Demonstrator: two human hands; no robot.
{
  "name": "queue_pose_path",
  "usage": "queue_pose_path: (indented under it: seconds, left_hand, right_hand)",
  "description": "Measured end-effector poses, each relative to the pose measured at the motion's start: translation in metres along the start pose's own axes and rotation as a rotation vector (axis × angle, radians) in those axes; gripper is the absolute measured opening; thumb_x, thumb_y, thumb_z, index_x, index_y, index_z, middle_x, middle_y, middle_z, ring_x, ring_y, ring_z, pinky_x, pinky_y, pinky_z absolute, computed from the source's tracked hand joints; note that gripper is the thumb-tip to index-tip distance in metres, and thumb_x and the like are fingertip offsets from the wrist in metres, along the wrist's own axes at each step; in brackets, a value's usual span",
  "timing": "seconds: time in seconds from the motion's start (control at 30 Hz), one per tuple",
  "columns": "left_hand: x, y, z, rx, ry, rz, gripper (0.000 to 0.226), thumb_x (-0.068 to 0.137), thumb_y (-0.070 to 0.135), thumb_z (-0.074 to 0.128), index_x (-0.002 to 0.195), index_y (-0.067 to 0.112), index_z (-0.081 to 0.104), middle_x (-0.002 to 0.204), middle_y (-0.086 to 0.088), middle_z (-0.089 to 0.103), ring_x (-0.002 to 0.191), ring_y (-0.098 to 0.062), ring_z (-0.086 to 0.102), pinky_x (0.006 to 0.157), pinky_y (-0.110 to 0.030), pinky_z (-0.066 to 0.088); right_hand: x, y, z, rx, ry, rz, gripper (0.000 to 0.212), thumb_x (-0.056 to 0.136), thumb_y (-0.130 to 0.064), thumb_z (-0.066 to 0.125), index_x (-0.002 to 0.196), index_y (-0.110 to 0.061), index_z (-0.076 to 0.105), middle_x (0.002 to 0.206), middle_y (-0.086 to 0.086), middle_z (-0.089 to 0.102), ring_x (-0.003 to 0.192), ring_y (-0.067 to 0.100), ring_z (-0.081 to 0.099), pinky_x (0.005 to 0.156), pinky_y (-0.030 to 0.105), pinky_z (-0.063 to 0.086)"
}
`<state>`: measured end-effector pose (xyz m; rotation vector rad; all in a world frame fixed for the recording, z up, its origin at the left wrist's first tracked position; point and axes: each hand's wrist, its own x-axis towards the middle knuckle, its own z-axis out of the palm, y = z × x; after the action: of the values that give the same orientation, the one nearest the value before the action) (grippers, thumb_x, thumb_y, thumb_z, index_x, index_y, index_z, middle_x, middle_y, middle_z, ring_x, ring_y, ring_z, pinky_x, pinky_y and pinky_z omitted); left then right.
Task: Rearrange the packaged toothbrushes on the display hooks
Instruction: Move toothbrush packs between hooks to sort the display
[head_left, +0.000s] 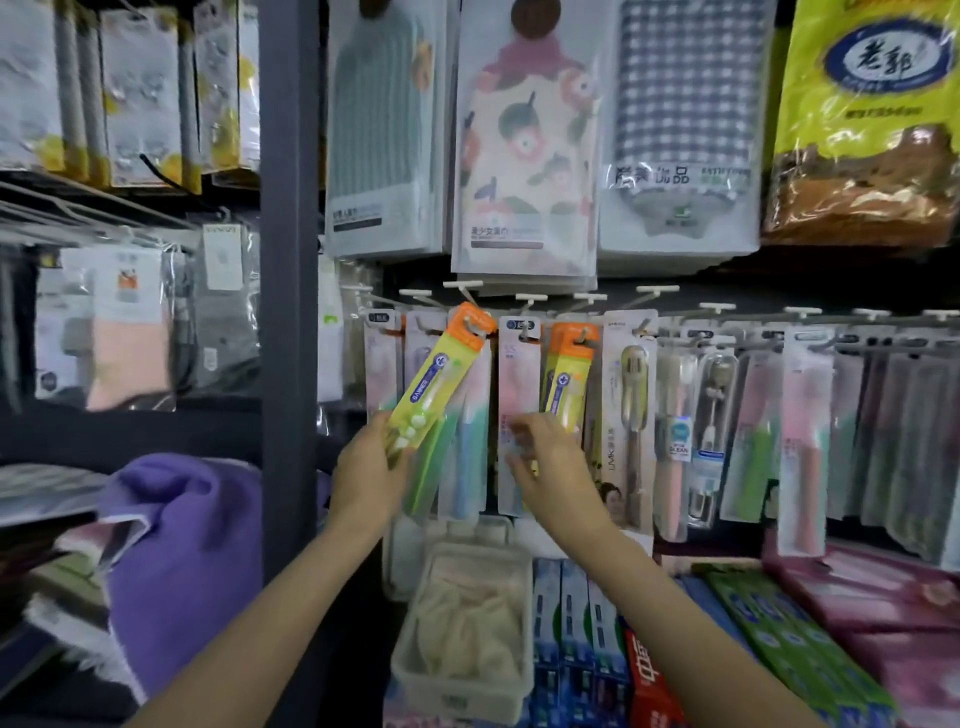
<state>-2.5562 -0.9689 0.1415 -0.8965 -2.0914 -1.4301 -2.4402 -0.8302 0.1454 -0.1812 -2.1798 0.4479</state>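
Toothbrush packs (519, 410) are hanging side by side w/ no gaps between them. Hook tips (463, 285) are sticking out above, and big towel packs (524, 156) are hanging just over those. A plastic basket (462, 675) & boxes (576, 623) are sitting below. A dark post (289, 260) is blocking the left side.

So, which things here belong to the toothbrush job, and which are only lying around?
Job:
- tilted orange-yellow toothbrush pack, held by left hand
- second orange-yellow pack on its hook
- right hand, fingers at the hanging packs
- display hooks

Lying about:
- purple cloth
- plastic basket
- toothpaste boxes
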Motion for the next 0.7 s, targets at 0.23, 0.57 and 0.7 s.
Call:
queue_pose_path:
  seconds: [0.23, 0.57, 0.7]
  left_hand:
    - [0.002, -0.007, -0.01, -0.01, -0.028, 0.079, 0.036, 0.086, 0.004, 0.059, 0.121, 0.01, 0.055, 0.099, -0.008, 0.064, 0.086, -0.022, 0.059, 0.069, -0.025, 0.039]
    - [-0.009, 0.003, 0.008, -0.069, -0.111, 0.036, 0.036, 0.088, 0.011, 0.058, 0.123, 0.012, 0.053, 0.099, -0.007, 0.065, 0.095, -0.029, 0.06, 0.072, -0.027, 0.042]
    - [-0.014, 0.01, 0.023, -0.144, -0.11, 0.026, 0.037, 0.088, 0.006, 0.056, 0.125, 0.007, 0.05, 0.093, -0.001, 0.056, 0.085, -0.021, 0.055, 0.061, -0.018, 0.031]
  right_hand:
    - [0.016, -0.001, 0.053, 0.266, 0.03, 0.418, 0.041, 0.09, -0.01, 0.058, 0.128, -0.005, 0.043, 0.118, 0.009, 0.054, 0.109, 0.022, 0.053, 0.088, 0.024, 0.043]
    - [-0.002, 0.001, 0.032, 0.305, 0.074, 0.292, 0.041, 0.092, -0.007, 0.051, 0.131, -0.013, 0.038, 0.102, 0.002, 0.054, 0.074, 0.008, 0.052, 0.054, 0.007, 0.039]
    - [0.001, 0.011, -0.005, 0.123, 0.028, 0.209, 0.051, 0.092, -0.006, 0.052, 0.139, -0.016, 0.036, 0.128, 0.008, 0.053, 0.111, 0.024, 0.054, 0.087, 0.027, 0.042]
